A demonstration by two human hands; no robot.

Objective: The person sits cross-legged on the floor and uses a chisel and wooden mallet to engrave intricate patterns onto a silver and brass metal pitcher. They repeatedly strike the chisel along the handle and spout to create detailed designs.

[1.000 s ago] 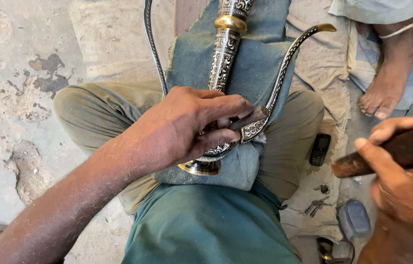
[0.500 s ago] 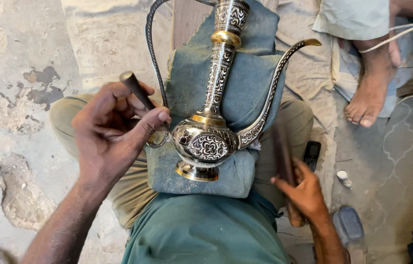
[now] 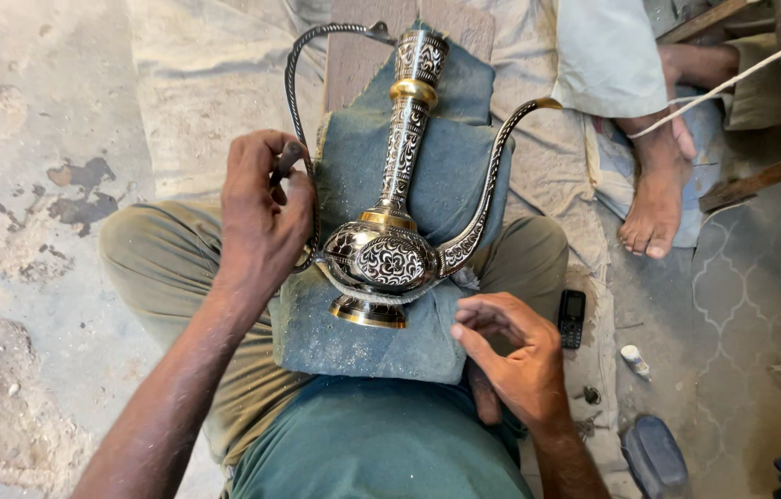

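On the lap, an engraved silver-and-brass long-necked ewer [image 3: 388, 254] with curved spout and thin looping handle is lying on a dusty blue folded cloth pad [image 3: 427, 185]. Left hand [image 3: 261, 217] is closing around a small dark tool [image 3: 287, 159], mostly hidden in the fist, beside the handle. Right hand [image 3: 515, 356] is resting loosely curled at the pad's corner, gripping nothing visible. Black mobile phone [image 3: 572, 318] is lying nearby; another person's bare foot [image 3: 653, 208] is showing beyond, leg cut off.
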